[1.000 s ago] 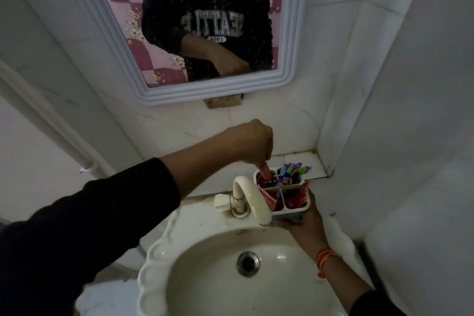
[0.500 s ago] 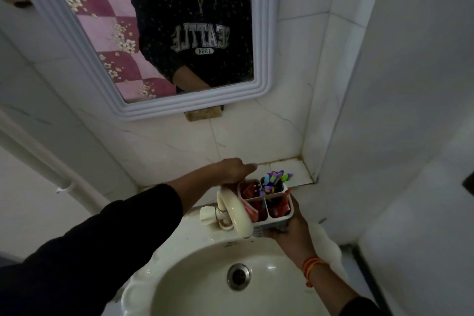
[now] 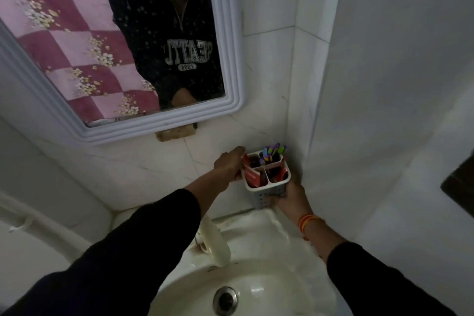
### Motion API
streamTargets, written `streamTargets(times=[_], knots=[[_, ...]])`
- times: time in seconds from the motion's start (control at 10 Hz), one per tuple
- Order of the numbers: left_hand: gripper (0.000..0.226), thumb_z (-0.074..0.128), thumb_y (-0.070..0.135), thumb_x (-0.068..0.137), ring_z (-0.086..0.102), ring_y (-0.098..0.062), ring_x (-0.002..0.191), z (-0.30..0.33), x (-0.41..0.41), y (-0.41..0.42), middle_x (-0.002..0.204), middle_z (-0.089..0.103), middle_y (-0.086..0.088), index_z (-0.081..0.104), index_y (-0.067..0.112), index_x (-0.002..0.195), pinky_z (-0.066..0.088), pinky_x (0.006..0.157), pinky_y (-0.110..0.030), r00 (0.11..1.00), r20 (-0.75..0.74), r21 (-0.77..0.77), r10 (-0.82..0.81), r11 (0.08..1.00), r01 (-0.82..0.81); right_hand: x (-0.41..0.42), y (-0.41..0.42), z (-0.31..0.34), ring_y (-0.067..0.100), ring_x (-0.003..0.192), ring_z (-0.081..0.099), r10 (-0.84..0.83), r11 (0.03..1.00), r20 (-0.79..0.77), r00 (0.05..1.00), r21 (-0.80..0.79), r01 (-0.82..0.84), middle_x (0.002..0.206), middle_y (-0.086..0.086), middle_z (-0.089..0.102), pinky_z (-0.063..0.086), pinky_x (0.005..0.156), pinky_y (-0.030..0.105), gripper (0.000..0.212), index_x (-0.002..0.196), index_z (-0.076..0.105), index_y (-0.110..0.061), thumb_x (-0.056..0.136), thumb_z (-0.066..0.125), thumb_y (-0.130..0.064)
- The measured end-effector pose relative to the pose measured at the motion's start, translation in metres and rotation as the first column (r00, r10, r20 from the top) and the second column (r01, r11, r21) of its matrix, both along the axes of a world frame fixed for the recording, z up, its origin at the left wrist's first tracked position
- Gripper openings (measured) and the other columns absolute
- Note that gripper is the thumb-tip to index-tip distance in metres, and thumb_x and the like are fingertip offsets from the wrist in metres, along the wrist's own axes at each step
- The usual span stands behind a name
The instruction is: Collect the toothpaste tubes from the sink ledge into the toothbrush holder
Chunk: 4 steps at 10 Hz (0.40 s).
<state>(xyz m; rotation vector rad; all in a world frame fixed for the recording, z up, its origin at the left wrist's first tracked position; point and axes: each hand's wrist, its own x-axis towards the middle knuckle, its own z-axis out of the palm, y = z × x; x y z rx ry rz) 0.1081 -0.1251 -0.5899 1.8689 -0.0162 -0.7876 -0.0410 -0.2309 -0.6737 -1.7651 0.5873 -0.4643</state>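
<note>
A white perforated toothbrush holder (image 3: 266,191) with several compartments is held above the ledge near the wall corner. My left hand (image 3: 229,165) grips its left rim. My right hand (image 3: 291,195) supports it from below on the right side. Red toothpaste tubes (image 3: 252,177) stand in the front compartments, and colourful toothbrushes (image 3: 272,152) stick up from the back one.
The cream basin (image 3: 289,267) lies below, with its drain (image 3: 225,300) and a curved tap (image 3: 215,244) under my left arm. A white-framed mirror (image 3: 230,108) hangs on the tiled wall. The wall corner (image 3: 297,110) stands just right of the holder.
My left hand left the compartment and took the holder's left rim. Both hands carried the holder up and back towards the corner, away from the tap.
</note>
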Motion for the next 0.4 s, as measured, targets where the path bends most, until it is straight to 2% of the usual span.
streamTargets(times=[0.1, 0.2, 0.3, 0.4], knots=[[0.043, 0.057, 0.046, 0.085, 0.074, -0.035, 0.098, -0.004, -0.001, -0.007, 0.108, 0.075, -0.018, 0.070, 0.009, 0.103, 0.061, 0.091, -0.048, 0.999, -0.032, -0.069, 0.024, 0.997, -0.026, 0.007, -0.008, -0.003, 0.016, 0.119, 0.051, -0.025, 0.999, -0.016, 1.000, 0.029, 0.026, 0.126, -0.001, 0.051, 0.043, 0.081, 0.003, 0.088, 0.146, 0.039, -0.003, 0.071, 0.080, 0.015], [0.035, 0.051, 0.038, 0.096, 0.072, -0.033, 0.090, -0.009, -0.001, -0.008, 0.098, 0.073, -0.017, 0.068, 0.008, 0.100, 0.060, 0.091, -0.046, 0.996, -0.060, -0.103, 0.066, 0.992, -0.072, 0.011, -0.010, -0.010, 0.014, 0.118, 0.051, -0.032, 0.999, -0.038, 0.999, 0.018, 0.032, 0.130, 0.001, 0.053, 0.042, 0.076, -0.002, 0.085, 0.148, 0.038, -0.005, 0.075, 0.079, 0.012], [0.044, 0.046, 0.037, 0.100, 0.072, -0.035, 0.098, -0.008, -0.015, -0.006, 0.108, 0.072, -0.021, 0.065, 0.000, 0.114, 0.060, 0.092, -0.046, 0.991, -0.070, -0.090, 0.118, 0.988, -0.124, -0.001, -0.010, -0.002, 0.021, 0.124, 0.054, -0.050, 0.999, -0.077, 0.996, 0.007, 0.051, 0.139, 0.011, 0.056, 0.042, 0.091, 0.016, 0.083, 0.148, 0.041, -0.006, 0.076, 0.079, 0.010], [0.038, 0.047, 0.039, 0.099, 0.067, -0.031, 0.095, -0.008, -0.012, -0.004, 0.107, 0.068, -0.017, 0.064, 0.004, 0.102, 0.056, 0.090, -0.039, 0.988, -0.046, -0.100, 0.145, 0.984, -0.149, 0.005, -0.007, -0.006, 0.027, 0.126, 0.056, -0.083, 0.995, -0.147, 0.986, 0.033, 0.089, 0.141, 0.014, 0.057, 0.039, 0.093, 0.020, 0.072, 0.146, 0.042, -0.004, 0.083, 0.077, 0.000]])
